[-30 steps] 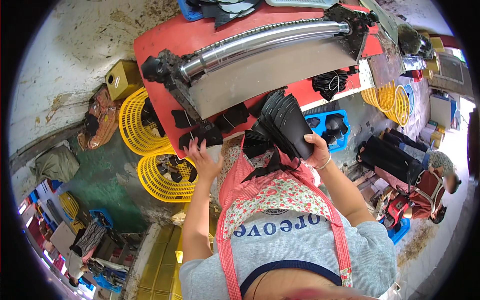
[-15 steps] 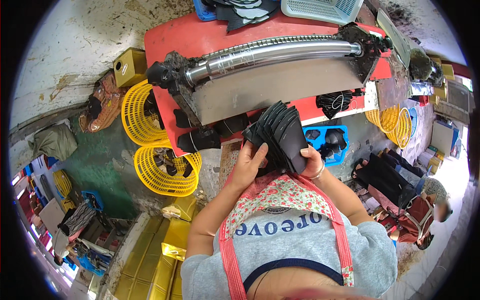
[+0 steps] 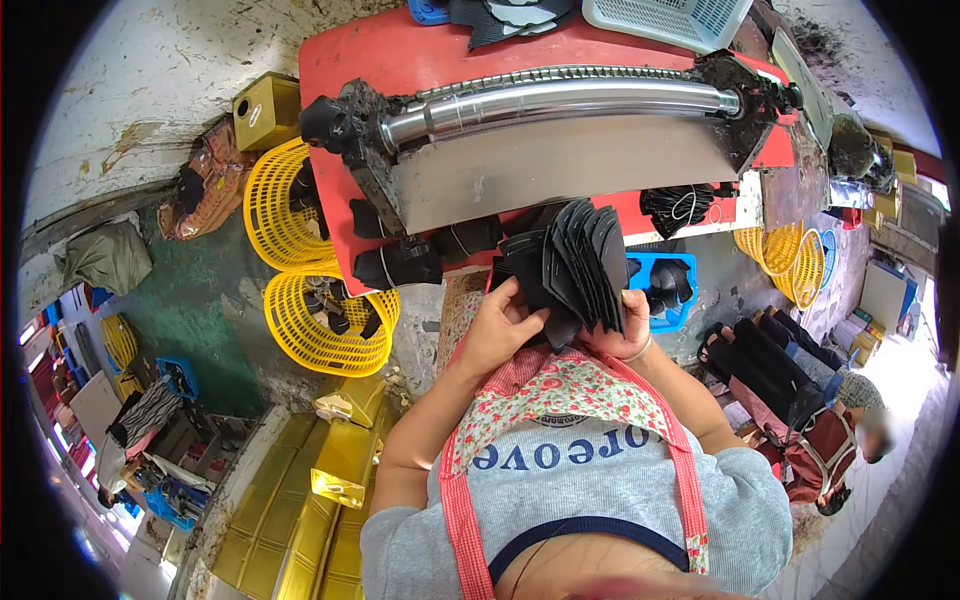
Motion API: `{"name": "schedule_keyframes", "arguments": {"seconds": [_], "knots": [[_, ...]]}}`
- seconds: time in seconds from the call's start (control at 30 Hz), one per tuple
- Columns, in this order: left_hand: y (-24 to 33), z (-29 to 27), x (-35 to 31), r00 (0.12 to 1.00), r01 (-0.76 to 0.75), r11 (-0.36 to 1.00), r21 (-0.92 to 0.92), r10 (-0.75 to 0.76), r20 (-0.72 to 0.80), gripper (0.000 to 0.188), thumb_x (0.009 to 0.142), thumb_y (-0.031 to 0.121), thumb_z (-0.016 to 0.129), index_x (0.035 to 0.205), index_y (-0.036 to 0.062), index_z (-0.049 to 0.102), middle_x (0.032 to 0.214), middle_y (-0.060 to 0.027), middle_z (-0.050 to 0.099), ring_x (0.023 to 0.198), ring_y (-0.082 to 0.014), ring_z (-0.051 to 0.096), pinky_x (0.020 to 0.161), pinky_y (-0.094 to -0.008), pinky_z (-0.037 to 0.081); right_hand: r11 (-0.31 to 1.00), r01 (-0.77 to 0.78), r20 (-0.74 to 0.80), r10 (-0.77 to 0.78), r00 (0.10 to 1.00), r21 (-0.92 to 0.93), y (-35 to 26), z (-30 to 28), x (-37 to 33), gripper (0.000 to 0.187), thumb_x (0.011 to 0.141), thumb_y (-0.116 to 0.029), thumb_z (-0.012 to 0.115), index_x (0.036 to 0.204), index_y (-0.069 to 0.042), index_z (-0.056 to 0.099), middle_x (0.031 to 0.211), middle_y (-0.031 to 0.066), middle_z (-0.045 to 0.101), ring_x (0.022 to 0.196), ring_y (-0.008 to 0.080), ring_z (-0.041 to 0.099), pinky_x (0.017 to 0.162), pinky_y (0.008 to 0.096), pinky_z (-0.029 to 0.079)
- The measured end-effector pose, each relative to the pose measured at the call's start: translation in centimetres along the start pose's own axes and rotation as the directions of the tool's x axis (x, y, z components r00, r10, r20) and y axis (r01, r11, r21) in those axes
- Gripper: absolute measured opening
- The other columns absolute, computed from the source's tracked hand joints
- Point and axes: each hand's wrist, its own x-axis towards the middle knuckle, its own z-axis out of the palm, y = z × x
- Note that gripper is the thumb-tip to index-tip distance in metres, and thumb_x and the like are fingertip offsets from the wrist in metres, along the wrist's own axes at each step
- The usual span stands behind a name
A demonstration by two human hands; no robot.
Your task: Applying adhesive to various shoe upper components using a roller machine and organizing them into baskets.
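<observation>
In front of my chest, both hands hold a fanned stack of thin black cut pieces [image 3: 588, 262], standing on edge with their tops spread. My left hand [image 3: 500, 328] is closed on the left side of the stack, thumb bent against the pieces. At the lower right edge, my right hand [image 3: 624, 328] grips it with the thumb in front; its other fingers are mostly hidden. Just beyond, tied black bundles [image 3: 398, 264] lie on the red table [image 3: 345, 60]. A roller machine [image 3: 560, 112] with a sloping metal plate [image 3: 560, 178] stands above them.
Yellow baskets [image 3: 268, 310] holding dark pieces stand left of the table. A blue crate [image 3: 672, 322] sits beyond my right hand. Another tied black bundle [image 3: 672, 208] lies by the plate's right end. At the far right a person [image 3: 815, 450] sits; gold cushioned blocks [image 3: 270, 490] are at lower left.
The black pieces have turned more upright and fanned out to the right. My left thumb has bent inward and my right hand has shifted lower on the stack. The view has moved slightly.
</observation>
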Motion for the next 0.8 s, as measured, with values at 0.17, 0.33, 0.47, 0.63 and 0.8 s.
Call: {"name": "schedule_keyframes", "arguments": {"seconds": [0.17, 0.33, 0.47, 0.63, 0.8], "knots": [[-3.1, -0.5, 0.4, 0.992, 0.081, 0.996, 0.037, -0.077, -0.101, 0.035, 0.084, -0.005, 0.057, 0.118, -0.0018, 0.050, 0.112, -0.0055, 0.058, 0.101, -0.0098, 0.054, 0.085, -0.0242, 0.045, 0.997, 0.063, 0.021, -0.062, 0.998, -0.054, -0.1, -1.9, -1.0, 0.060, 0.074, -0.024, 0.060, 0.128, -0.002, 0.046, 0.120, 0.0154, 0.057, 0.109, 0.0292, 0.056, 0.092, 0.0422, 0.045], [-7.0, -3.1, -0.6, 0.975, 0.061, 0.990, 0.131, -0.031, -0.222, 0.020, 0.085, -0.004, 0.054, 0.105, -0.0017, 0.054, 0.099, -0.0045, 0.060, 0.086, -0.0068, 0.056, 0.071, -0.0213, 0.049, 0.961, 0.241, 0.008, -0.242, 0.970, -0.138, -1.7, -4.5, -3.2, 0.061, 0.073, -0.015, 0.062, 0.128, 0.004, 0.043, 0.123, 0.0168, 0.054, 0.111, 0.0308, 0.054, 0.098, 0.0456, 0.042], [-6.1, -7.4, -0.8, 0.931, 0.043, 0.988, 0.148, 0.014, -0.366, 0.028, 0.085, -0.005, 0.051, 0.114, -0.0019, 0.050, 0.107, -0.0086, 0.059, 0.094, -0.0125, 0.058, 0.081, -0.0246, 0.047, 0.958, 0.234, -0.008, -0.239, 0.971, -0.166, -4.5, -7.2, -3.4, 0.054, 0.078, -0.016, 0.059, 0.126, 0.004, 0.044, 0.122, 0.0152, 0.054, 0.110, 0.0271, 0.055, 0.095, 0.0389, 0.045], [-7.9, -11.6, 1.9, 0.909, 0.045, 0.975, 0.217, 0.050, -0.414, 0.035, 0.083, -0.003, 0.048, 0.118, -0.0037, 0.047, 0.111, -0.0121, 0.058, 0.099, -0.0176, 0.057, 0.089, -0.0291, 0.044, 0.830, 0.190, -0.113, -0.289, 0.951, -0.524, -6.2, -7.6, -1.4, 0.051, 0.079, -0.007, 0.059, 0.127, 0.003, 0.044, 0.118, 0.0102, 0.056, 0.106, 0.0177, 0.056, 0.091, 0.0310, 0.044], [-7.0, -13.1, 3.2, 0.855, 0.113, 0.898, 0.426, 0.130, -0.502, 0.035, 0.078, 0.002, 0.051, 0.113, -0.0051, 0.049, 0.104, -0.0117, 0.060, 0.095, -0.0173, 0.057, 0.083, -0.0283, 0.044, 0.126, -0.013, -0.029, -0.130, 0.991, -0.992, -9.1, -7.0, 3.9, 0.063, 0.067, -0.009, 0.068, 0.125, 0.002, 0.047, 0.117, 0.0105, 0.056, 0.107, 0.0189, 0.052, 0.096, 0.0309, 0.038]]}}
